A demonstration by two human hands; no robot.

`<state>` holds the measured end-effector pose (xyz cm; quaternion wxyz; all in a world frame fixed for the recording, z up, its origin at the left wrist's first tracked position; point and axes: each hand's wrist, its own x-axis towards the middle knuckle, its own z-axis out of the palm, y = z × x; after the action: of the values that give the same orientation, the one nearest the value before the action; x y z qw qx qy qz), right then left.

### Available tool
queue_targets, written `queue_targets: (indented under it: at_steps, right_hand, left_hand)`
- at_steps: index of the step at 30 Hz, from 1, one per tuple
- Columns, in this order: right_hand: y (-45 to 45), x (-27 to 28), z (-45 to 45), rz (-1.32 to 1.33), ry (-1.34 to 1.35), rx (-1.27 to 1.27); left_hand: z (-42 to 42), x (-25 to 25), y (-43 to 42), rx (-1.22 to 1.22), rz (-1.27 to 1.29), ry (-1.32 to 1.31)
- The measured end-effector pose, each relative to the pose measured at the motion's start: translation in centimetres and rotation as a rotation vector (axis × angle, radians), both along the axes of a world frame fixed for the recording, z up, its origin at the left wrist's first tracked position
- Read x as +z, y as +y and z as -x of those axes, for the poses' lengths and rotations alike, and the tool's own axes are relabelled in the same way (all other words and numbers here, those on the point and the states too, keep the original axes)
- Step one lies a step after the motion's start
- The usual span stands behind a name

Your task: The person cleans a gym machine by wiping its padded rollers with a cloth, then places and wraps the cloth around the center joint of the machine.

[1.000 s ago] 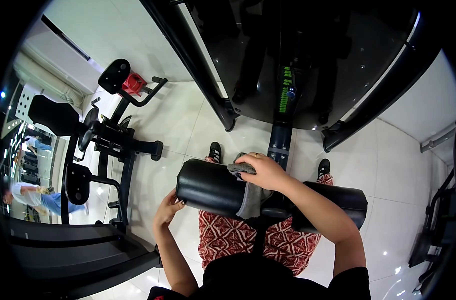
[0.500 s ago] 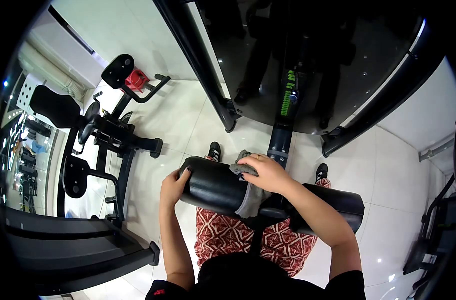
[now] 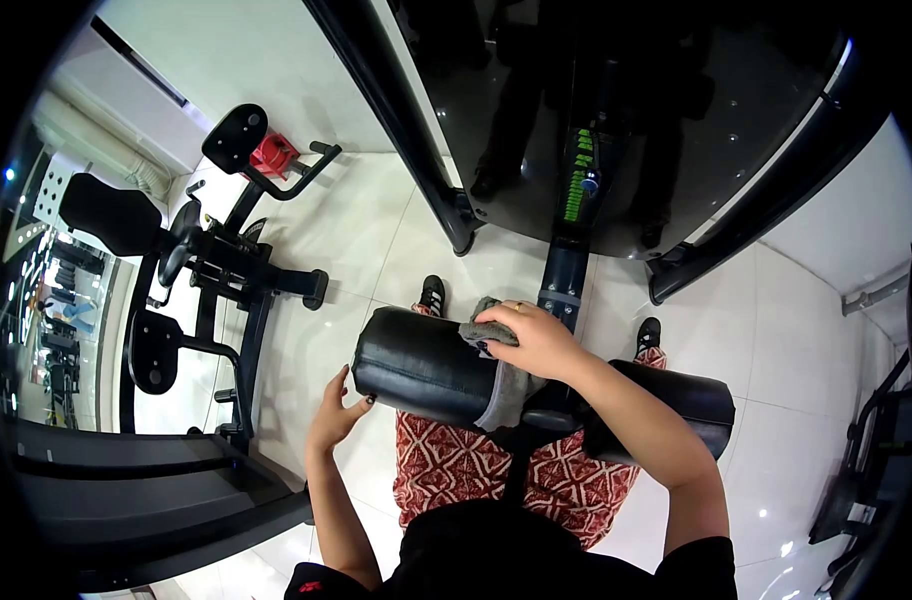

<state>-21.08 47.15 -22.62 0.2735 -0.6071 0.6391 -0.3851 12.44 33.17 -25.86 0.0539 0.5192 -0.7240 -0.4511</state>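
A black padded roller (image 3: 426, 366) of a gym machine lies across the view in front of my body. My right hand (image 3: 526, 340) is closed on a grey cloth (image 3: 512, 392), which drapes over the roller's right end. At the roller's left end, my left hand (image 3: 336, 412) has its fingers apart and holds nothing; its thumb is close to the pad's lower left edge. A second black roller (image 3: 681, 405) sits to the right, partly under my right forearm.
Ahead stands the machine's dark glossy panel (image 3: 656, 130) with a green-marked weight stack (image 3: 579, 175). Another black exercise machine (image 3: 216, 265) is on the left, with a red stool (image 3: 274, 156) behind it. A dark grey machine part (image 3: 156, 500) fills the lower left.
My left hand has let go of the roller's left end and moved slightly left and down, its fingers spreading. My right hand stays on the cloth in nearly the same place.
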Motion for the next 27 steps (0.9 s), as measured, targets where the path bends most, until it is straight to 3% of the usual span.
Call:
queue_targets:
  at_steps: [3, 5, 9, 12, 13, 17, 19, 27]
  right_hand:
    - [0.0, -0.4, 0.1, 0.035, -0.008, 0.000]
    - [0.0, 0.0, 0.0, 0.014, 0.005, -0.009]
    - [-0.1, 0.0, 0.1, 0.024, 0.000, 0.006]
    - [-0.1, 0.1, 0.0, 0.011, 0.006, -0.004]
    - [0.0, 0.2, 0.0, 0.020, 0.005, -0.002]
    - [-0.1, 0.2, 0.0, 0.028, 0.018, -0.004]
    - [-0.1, 0.3, 0.0, 0.032, 0.007, 0.004]
    - [-0.3, 0.2, 0.1, -0.019, -0.013, 0.000]
  left_hand:
    - [-1.4, -1.1, -0.3, -0.075, 0.135, -0.166]
    - [0.7, 2.6, 0.4, -0.014, 0.049, -0.097]
    - [3.6, 6.1, 0.4, -0.136, 0.043, 0.039]
    - [5.1, 5.1, -0.7, -0.131, 0.439, 0.158]
    - [7.5, 7.1, 0.8, -0.066, 0.533, 0.022]
    - [13.1, 7.3, 5.3, -0.374, 0.861, -0.154]
    - [13.4, 6.2, 7.0, -0.502, 0.888, -0.227]
    - [7.6, 4.2, 10.3, -0.518, 0.810, -0.217]
